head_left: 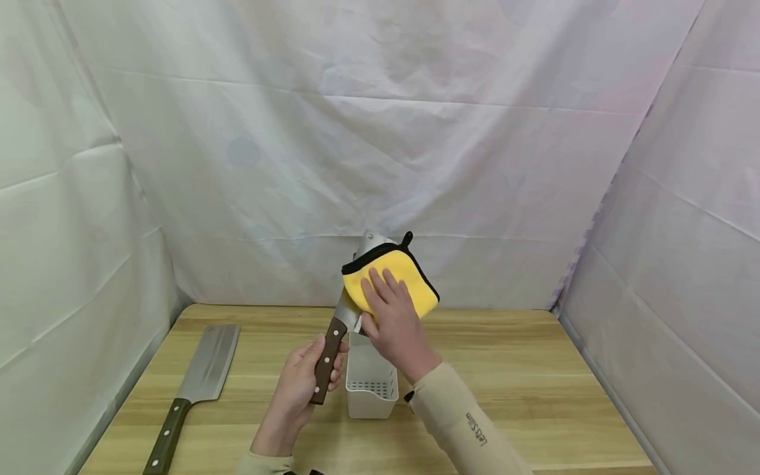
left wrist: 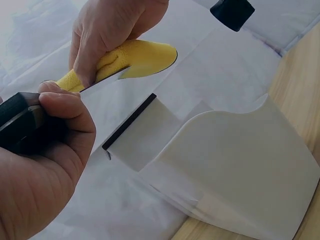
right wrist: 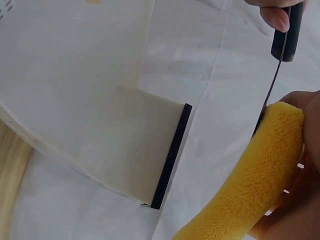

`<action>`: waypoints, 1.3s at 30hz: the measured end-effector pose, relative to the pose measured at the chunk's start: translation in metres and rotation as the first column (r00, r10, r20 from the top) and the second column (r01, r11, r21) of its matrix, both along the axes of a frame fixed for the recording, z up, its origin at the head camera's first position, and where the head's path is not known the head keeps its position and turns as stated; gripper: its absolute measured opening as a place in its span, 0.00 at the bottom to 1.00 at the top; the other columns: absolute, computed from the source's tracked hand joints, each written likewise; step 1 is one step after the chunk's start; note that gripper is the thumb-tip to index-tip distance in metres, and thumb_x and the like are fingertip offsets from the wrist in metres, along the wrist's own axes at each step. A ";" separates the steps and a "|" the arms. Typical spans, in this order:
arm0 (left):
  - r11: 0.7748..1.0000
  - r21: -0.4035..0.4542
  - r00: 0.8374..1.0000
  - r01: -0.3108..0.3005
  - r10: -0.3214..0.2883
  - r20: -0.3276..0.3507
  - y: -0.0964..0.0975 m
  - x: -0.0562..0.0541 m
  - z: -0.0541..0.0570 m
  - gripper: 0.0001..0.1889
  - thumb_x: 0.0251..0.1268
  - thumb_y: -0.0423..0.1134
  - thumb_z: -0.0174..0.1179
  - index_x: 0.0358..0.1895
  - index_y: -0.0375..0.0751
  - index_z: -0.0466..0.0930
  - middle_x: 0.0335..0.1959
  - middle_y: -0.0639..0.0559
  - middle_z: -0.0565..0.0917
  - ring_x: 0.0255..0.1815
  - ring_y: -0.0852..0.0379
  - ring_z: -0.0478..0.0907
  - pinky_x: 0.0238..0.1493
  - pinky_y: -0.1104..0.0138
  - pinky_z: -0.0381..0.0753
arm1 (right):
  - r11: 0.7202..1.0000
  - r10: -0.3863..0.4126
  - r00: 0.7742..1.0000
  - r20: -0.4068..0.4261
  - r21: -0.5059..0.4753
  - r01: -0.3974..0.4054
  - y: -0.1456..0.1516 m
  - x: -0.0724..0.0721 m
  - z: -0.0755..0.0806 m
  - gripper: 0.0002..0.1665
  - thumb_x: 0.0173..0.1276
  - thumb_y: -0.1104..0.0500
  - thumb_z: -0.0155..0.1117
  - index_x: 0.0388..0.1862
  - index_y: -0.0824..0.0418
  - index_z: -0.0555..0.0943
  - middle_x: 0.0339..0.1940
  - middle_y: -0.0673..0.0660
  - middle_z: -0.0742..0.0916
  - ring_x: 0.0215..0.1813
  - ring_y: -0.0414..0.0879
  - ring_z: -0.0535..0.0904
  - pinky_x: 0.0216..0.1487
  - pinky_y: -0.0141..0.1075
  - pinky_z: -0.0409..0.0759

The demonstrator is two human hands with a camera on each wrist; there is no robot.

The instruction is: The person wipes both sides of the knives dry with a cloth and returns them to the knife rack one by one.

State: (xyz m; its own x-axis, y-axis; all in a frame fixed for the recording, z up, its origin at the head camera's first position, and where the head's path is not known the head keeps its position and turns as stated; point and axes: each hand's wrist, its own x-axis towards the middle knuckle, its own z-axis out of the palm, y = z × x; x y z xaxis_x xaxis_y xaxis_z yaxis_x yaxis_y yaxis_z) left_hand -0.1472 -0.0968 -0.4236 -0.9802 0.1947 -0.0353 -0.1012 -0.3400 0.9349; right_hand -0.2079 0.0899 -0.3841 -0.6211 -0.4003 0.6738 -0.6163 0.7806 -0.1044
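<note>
My left hand (head_left: 301, 376) grips the brown, riveted handle (head_left: 327, 361) of a cleaver, whose blade (head_left: 373, 241) points up and away. Over most of that blade lies a folded yellow cloth (head_left: 415, 290) with black edging and a small loop. My right hand (head_left: 393, 323) rests on the cloth with spread, mostly straight fingers, pressing it to the blade. In the right wrist view the plush cloth (right wrist: 255, 175) covers part of the thin blade (right wrist: 272, 87), while the hand's fingers lie behind it. The blade's middle is hidden.
Below the hands stands a white plastic bin (head_left: 371, 404) with a slotted floor and a dipped front rim. A black-edged pale panel (left wrist: 145, 132) rises at its back. Another cleaver (head_left: 204, 369) with a dark handle lies on the wooden table (head_left: 534, 389) at left. White sheets surround the table.
</note>
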 end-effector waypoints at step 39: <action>0.999 0.016 0.998 -0.045 0.045 0.050 0.006 -0.003 0.003 0.28 0.89 0.49 0.34 0.53 0.26 0.77 0.30 0.49 0.77 0.26 0.60 0.72 0.27 0.71 0.75 | 0.970 0.235 0.970 -0.070 0.082 -0.229 -0.009 0.031 -0.003 0.31 0.65 0.73 0.68 0.67 0.59 0.81 0.68 0.59 0.83 0.72 0.59 0.75 0.71 0.56 0.73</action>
State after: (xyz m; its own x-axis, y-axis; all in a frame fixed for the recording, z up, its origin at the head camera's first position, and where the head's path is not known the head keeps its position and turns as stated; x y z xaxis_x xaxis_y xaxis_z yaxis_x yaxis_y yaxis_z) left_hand -0.1502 -0.0904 -0.4209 -0.9851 0.1514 -0.0810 -0.1314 -0.3611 0.9232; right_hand -0.1773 0.0813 -0.3869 -0.4518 -0.5769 0.6805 -0.7852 0.6193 0.0037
